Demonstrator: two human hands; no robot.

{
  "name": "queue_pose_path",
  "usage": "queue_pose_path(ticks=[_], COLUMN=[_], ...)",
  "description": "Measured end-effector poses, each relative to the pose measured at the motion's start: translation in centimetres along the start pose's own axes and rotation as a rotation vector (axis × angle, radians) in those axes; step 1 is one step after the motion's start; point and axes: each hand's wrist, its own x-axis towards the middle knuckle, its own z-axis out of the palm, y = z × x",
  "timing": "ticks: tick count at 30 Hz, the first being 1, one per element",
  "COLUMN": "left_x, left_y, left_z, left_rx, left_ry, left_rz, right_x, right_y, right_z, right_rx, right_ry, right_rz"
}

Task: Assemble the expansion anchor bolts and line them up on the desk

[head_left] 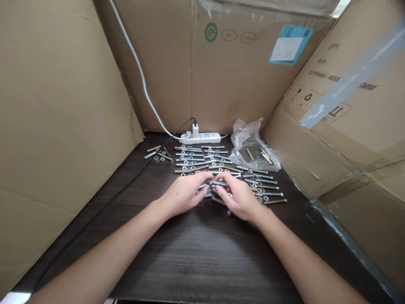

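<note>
My left hand and my right hand meet over the dark table, fingertips pinched close together. Between them is a silvery metal bolt, gripped by the right thumb and fingers. The left fingertips close on its other end, where a small nut or washer seems to sit; fingers hide part of it. Under and just in front of the hands lie more loose pieces, among them a bolt with its hex head towards me. Rows of bolts with sleeves, nuts and washers spread out beyond the hands.
More bolts lie at right. A small pile of hardware sits at left. Behind are a white power strip and a clear plastic bag with sleeves inside. A black cable crosses the left side. Cardboard walls enclose the table.
</note>
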Motion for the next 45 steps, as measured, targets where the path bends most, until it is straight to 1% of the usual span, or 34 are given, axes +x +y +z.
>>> queue_pose_path(ticks=[4, 7, 14, 21, 25, 29, 31, 35, 45], left_x=[0.0, 0.0, 0.0, 0.1, 0.1, -0.1, -0.2, -0.3, 0.1], left_y=[0.4, 0.4, 0.5, 0.8, 0.7, 1.0, 1.1, 1.2, 0.5], left_z=[-0.1, -0.1, 0.0, -0.2, -0.2, -0.3, -0.4, -0.5, 0.1], left_rx=[0.005, -0.005, -0.042, -0.066, -0.055, -0.142, -0.186, -0.193, -0.142], left_ry=[-0.011, -0.015, -0.045, -0.074, -0.066, 0.024, 0.048, -0.012, -0.091], left_rz=[-0.003, -0.012, -0.034, -0.088, -0.091, -0.134, -0.124, -0.077, -0.074], right_x=[0.0, 0.0, -0.1, -0.1, -0.2, -0.1, -0.1, -0.1, -0.1], right_y=[-0.1, 0.1, 0.2, -0.4, -0.6, -0.6, -0.5, -0.3, -0.5], right_z=[0.6, 1.0, 1.4, 1.3, 1.3, 1.1, 1.1, 1.0, 1.1], right_rx=[0.052, 0.062, 0.003, -0.048, -0.084, -0.089, -0.089, -0.078, -0.113], right_ry=[-0.021, -0.003, 0.027, 0.021, 0.011, 0.008, 0.011, 0.015, 0.01], right_rz=[-0.001, 0.017, 0.016, -0.053, -0.084, -0.056, -0.043, -0.043, -0.098])
